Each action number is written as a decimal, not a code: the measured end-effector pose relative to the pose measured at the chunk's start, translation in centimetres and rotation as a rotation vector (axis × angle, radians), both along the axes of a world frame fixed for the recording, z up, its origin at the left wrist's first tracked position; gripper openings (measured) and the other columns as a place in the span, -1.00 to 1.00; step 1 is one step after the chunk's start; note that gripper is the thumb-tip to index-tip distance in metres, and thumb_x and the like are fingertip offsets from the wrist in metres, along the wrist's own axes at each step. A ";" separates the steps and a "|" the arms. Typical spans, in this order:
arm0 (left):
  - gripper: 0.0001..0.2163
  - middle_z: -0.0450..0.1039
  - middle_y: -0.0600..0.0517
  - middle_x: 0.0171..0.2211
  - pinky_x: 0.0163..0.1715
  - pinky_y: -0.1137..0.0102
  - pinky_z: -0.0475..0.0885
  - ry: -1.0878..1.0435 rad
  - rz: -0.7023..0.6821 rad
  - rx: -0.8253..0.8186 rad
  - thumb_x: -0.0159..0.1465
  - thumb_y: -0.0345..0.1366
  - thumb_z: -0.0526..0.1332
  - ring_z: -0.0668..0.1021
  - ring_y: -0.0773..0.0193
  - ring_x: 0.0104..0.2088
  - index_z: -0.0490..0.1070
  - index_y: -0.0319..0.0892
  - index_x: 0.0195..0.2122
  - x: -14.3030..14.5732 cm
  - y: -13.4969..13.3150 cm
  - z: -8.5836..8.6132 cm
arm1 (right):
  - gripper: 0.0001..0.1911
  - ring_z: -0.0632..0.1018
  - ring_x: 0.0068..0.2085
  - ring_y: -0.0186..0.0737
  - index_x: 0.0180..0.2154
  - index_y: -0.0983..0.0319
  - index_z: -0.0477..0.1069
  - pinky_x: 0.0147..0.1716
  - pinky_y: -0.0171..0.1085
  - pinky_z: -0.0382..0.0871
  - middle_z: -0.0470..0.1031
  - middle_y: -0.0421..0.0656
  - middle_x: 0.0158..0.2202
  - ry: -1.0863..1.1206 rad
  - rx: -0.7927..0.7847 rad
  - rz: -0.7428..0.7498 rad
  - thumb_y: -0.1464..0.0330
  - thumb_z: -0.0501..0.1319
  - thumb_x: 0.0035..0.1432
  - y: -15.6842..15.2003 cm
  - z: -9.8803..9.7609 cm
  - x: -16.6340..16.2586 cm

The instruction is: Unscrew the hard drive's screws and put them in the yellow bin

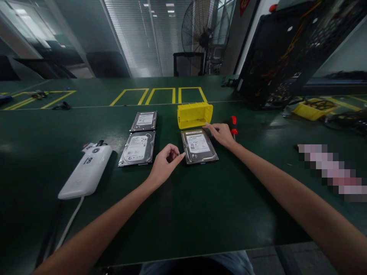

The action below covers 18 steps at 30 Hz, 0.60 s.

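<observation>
A hard drive (pixel 197 147) lies flat on the green table, label up, just in front of a yellow plastic bin (pixel 195 115) tipped with its opening facing me. My left hand (pixel 166 162) is beside the drive's left edge, its fingers loosely curled and apart from the thumb. The thumb tip reaches that edge; whether it presses on it I cannot tell. With fingers stretched out, my right hand (pixel 221 133) is at the drive's far right corner, fingertips close to the bin's lower corner. Two more hard drives, a near one (pixel 137 149) and a far one (pixel 144 121), lie to the left.
A red and black screwdriver (pixel 233 124) is right of my right hand. At left lies a white power strip (pixel 87 172) with a cable. An open computer case (pixel 275 61) stands at the back right, near another yellow bin (pixel 314 109). Yellow tape outlines (pixel 162 89) mark the far table.
</observation>
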<state>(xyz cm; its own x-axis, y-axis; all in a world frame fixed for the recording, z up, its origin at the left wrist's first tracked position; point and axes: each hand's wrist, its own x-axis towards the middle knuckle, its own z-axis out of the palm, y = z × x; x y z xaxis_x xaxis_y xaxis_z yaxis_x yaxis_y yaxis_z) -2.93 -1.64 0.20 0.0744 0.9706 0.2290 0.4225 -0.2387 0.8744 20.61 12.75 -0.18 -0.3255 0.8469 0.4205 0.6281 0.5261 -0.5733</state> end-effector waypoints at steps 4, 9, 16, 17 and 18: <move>-0.89 0.35 0.04 -0.32 -0.30 0.39 0.33 0.053 0.113 0.116 0.26 -0.28 0.16 0.43 0.28 -0.29 0.33 -0.17 -0.21 0.4 2.1 0.9 | -0.36 0.28 -0.62 -0.37 -0.45 0.29 0.55 -0.59 -0.33 0.09 0.30 -0.20 -0.68 0.090 0.050 -0.036 -0.04 -0.07 0.22 -0.1 0.9 -0.2; -0.80 0.39 -0.05 -0.09 -0.05 0.24 0.29 0.309 0.019 0.319 0.24 -0.29 0.19 0.42 0.16 -0.05 0.38 -0.19 -0.11 2.5 7.0 3.9 | -0.42 0.36 -0.61 -0.35 -0.36 0.28 0.55 -0.60 -0.32 0.17 0.39 -0.15 -0.60 0.235 0.114 -0.174 -0.04 -0.01 0.19 1.8 3.5 2.3; -0.53 0.35 -0.20 0.07 0.02 0.04 0.20 0.677 -0.217 0.208 0.27 -0.11 0.15 0.35 -0.06 0.07 0.27 -0.27 0.13 3.9 12.2 2.8 | -0.08 0.53 -0.40 -0.05 0.09 0.39 0.24 -0.43 -0.10 0.42 0.50 0.14 -0.25 -0.219 -0.472 -0.539 -0.15 0.20 -0.13 4.7 2.9 7.9; -0.52 0.36 -0.19 0.06 0.01 0.04 0.21 0.692 -0.232 0.210 0.28 -0.10 0.14 0.36 -0.06 0.05 0.26 -0.27 0.15 4.0 12.4 2.5 | 0.03 0.54 -0.41 -0.04 0.19 0.38 0.08 -0.44 -0.07 0.43 0.49 0.18 -0.20 -0.243 -0.538 -0.539 -0.16 0.21 -0.14 4.9 2.6 7.9; -0.52 0.38 -0.18 0.04 -0.02 0.05 0.23 0.697 -0.248 0.212 0.28 -0.11 0.12 0.37 -0.05 0.03 0.25 -0.25 0.16 4.0 12.6 2.3 | 0.09 0.54 -0.42 -0.04 0.25 0.37 -0.05 -0.44 -0.06 0.44 0.47 0.21 -0.15 -0.271 -0.565 -0.525 -0.13 0.23 -0.15 5.1 2.3 7.6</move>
<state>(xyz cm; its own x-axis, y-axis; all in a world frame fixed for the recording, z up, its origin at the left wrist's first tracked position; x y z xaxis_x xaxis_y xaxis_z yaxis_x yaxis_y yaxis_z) 1.07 10.94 2.50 0.4796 0.8473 0.2282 0.7712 -0.5311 0.3510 28.25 17.80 2.13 0.1439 0.9778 -0.1521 0.8671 -0.1986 -0.4568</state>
